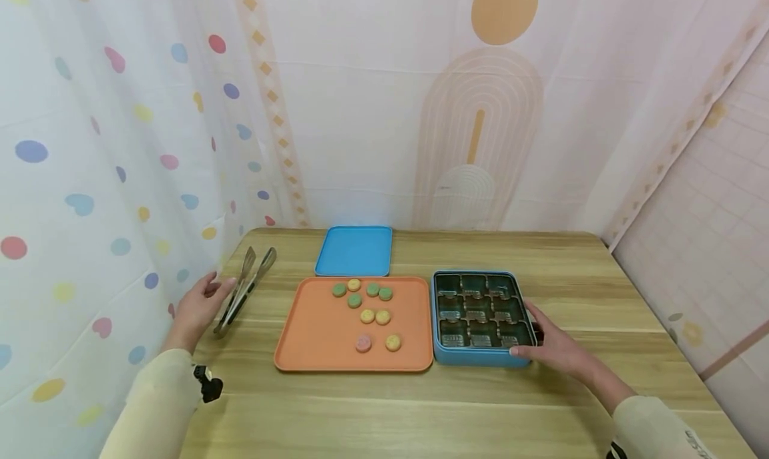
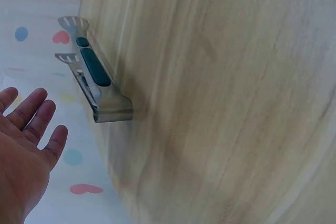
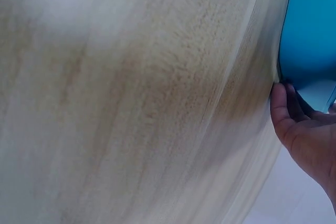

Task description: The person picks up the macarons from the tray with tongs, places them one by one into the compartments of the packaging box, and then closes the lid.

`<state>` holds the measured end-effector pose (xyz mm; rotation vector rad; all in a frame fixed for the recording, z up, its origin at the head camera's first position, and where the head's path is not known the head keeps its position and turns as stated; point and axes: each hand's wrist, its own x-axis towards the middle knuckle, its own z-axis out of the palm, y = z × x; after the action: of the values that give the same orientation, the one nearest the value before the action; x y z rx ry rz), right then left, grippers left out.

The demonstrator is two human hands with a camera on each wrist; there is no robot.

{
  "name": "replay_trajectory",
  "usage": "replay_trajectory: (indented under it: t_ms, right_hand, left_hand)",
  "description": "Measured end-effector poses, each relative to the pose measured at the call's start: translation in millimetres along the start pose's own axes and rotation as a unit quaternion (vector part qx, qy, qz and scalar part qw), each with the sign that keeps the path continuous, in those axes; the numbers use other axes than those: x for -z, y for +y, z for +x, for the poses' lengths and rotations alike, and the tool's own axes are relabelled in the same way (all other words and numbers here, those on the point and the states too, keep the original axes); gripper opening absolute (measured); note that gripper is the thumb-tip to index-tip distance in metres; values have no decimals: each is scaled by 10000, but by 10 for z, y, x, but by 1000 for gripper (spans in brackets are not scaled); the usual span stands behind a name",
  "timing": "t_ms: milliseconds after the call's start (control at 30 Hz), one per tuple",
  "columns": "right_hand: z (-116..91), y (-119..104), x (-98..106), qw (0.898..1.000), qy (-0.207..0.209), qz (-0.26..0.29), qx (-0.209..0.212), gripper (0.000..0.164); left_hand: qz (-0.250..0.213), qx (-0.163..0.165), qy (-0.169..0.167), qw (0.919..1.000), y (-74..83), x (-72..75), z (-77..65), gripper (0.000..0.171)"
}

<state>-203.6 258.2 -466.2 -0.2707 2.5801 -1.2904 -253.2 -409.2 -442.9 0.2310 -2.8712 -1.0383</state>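
Note:
My left hand (image 1: 197, 312) hovers beside metal tongs (image 1: 243, 295) that lie on the left of the table. In the left wrist view its fingers (image 2: 39, 114) are spread loosely, apart from the tongs. At the right, my right hand (image 1: 555, 349) grips the near right corner of a square blue box (image 1: 480, 359), thumb on the front rim and the other fingers along the right side. A dark plastic insert (image 1: 478, 310) with several square compartments sits in the box, and no cookies show in it. The right wrist view shows the fingers against the blue wall (image 3: 312, 30).
An orange tray (image 1: 318, 345) left of the box bears several small round cookies in green, yellow and pink, such as a pink one (image 1: 363, 343). Behind it lies a flat blue lid or tray (image 1: 354, 252). Patterned curtains (image 1: 360, 112) stand along the table's back and sides.

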Motion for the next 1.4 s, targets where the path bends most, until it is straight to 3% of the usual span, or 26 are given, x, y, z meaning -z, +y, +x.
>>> replay_trajectory:
  t_ms: [133,367,567,867,1067,1400]
  right_hand:
    - [6,19,-2,10000,-35,22,19,109]
    - [-2,20,-5,10000,-76,-34,-51,109]
    - [-4,6,-13,9999,-100,132,-33,109]
    - [0,18,-27,9999,-83,23,-99,107]
    - [-8,14,-21,9998,-117,105,-103,107]
    - [-4,24,-7,9999,-94,139,31,107]
  left_hand:
    - [15,50,22,10000,-78,-48,15,91]
    - [-624,246,-182,9976,-158,-152,57,97]
    - [-821,359,-320,9955,-173,-218,30,98]
    - [-749,639,-413,9943,-245,-250,18,103]
    - [-883,832,-278,9922,-256,-313,40,101]
    - [-1098,989,269,9887,-247,-495,38,89]
